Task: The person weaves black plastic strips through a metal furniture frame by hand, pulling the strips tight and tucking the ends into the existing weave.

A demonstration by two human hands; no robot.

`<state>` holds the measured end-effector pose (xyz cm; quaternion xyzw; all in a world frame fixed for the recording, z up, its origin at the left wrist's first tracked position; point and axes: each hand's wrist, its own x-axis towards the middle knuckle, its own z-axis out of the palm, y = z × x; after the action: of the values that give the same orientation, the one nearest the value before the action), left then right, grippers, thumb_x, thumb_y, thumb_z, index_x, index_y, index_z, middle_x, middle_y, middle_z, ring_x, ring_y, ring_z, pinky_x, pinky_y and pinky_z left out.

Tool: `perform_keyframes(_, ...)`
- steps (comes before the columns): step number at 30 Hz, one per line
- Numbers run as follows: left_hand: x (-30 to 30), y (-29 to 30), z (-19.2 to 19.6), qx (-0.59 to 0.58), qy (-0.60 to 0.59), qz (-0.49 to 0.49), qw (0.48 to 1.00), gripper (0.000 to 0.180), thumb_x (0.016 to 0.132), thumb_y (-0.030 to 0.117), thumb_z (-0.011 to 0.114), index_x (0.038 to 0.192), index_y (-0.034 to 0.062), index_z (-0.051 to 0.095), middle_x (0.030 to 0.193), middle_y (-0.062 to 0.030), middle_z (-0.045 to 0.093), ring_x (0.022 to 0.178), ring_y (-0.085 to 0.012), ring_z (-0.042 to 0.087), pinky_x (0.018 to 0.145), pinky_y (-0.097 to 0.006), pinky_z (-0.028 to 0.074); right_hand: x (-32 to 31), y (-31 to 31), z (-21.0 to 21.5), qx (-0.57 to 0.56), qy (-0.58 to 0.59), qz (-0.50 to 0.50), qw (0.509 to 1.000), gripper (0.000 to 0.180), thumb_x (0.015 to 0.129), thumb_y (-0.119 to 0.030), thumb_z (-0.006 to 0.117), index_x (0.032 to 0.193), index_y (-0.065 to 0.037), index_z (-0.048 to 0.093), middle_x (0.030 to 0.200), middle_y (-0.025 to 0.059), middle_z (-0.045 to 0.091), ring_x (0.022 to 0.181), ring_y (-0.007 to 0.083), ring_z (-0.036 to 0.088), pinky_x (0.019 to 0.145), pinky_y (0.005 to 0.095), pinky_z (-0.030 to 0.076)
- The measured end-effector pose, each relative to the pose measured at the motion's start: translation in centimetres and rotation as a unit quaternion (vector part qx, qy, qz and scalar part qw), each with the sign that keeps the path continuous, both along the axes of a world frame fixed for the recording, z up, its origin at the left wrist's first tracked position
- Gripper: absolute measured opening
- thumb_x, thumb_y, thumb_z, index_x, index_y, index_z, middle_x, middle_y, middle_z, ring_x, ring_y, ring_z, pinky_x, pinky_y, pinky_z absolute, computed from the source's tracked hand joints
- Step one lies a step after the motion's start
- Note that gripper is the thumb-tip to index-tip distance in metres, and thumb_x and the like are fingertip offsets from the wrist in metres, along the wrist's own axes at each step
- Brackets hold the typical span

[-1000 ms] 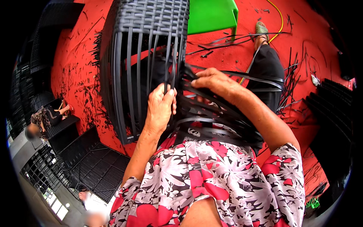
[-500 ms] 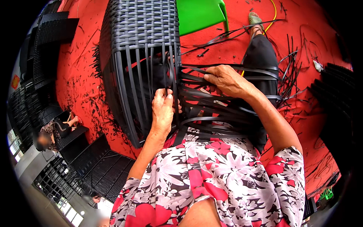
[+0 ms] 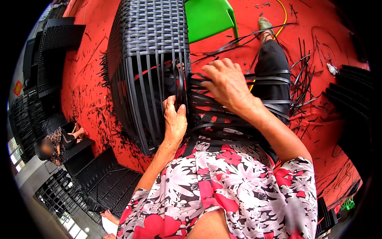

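Wicker frame [image 3: 147,67] has swung closer; left hand [image 3: 175,121] now pinches an upright strand beside it, right hand [image 3: 227,81] spreads fingers over loose strips [image 3: 238,107], weaving continuing.

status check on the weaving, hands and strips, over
Left hand pinching an upright strand of the black woven frame. Right hand pressing flat on loose black strips. Strips drape across lap; offcuts litter the red floor.
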<state>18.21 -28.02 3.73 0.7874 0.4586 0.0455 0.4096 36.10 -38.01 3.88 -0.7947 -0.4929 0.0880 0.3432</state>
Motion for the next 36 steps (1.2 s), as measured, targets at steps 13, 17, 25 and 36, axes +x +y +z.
perform_keyframes(13, 1.5, 0.4, -1.1, -0.132, -0.144, 0.082, 0.977, 0.037, 0.081, -0.012, 0.041, 0.116, 0.0002, 0.047, 0.110, -0.0107, 0.053, 0.104, -0.0199, 0.051, 0.092, -0.030, 0.038, -3.4, 5.4, -1.4, -0.044, 0.049, 0.010, 0.998, 0.014, 0.064, -0.020, 0.065, 0.068, -0.007, 0.067, 0.078, 0.0129, 0.062, 0.078, 0.0289, 0.060, 0.066, 0.0410, 0.042)
perform_keyframes(17, 1.9, 0.1, -1.1, -0.072, -0.169, 0.073, 0.980, 0.035, 0.079, -0.012, 0.041, 0.112, -0.0015, 0.047, 0.108, -0.0112, 0.053, 0.098, -0.0204, 0.052, 0.089, -0.030, 0.040, -2.9, 5.9, -2.2, -0.067, 0.014, 0.038, 0.997, 0.012, 0.067, -0.019, 0.064, 0.067, -0.007, 0.066, 0.071, 0.0124, 0.062, 0.071, 0.0294, 0.062, 0.063, 0.0423, 0.043)
perform_keyframes(25, 1.8, 0.3, -1.1, -0.084, -0.133, 0.050, 0.986, 0.031, 0.083, -0.006, 0.044, 0.113, -0.0003, 0.046, 0.102, -0.0039, 0.052, 0.090, -0.0086, 0.049, 0.079, -0.021, 0.040, -0.5, 8.3, -2.7, -0.118, 0.189, 0.044, 0.974, 0.016, 0.073, -0.020, 0.061, 0.075, -0.005, 0.066, 0.067, 0.0162, 0.063, 0.072, 0.0347, 0.062, 0.064, 0.0448, 0.048)
perform_keyframes(36, 4.5, 1.8, 0.8, -0.269, -0.088, 0.114, 0.952, 0.021, 0.085, 0.001, 0.046, 0.105, 0.0026, 0.051, 0.089, -0.0006, 0.055, 0.073, -0.0077, 0.053, 0.065, -0.023, 0.045, -0.3, 1.9, -1.7, -0.120, 0.192, 0.051, 0.973, 0.049, 0.078, -0.044, 0.062, 0.075, 0.004, 0.055, 0.073, 0.0252, 0.060, 0.074, 0.0410, 0.061, 0.062, 0.0500, 0.047)
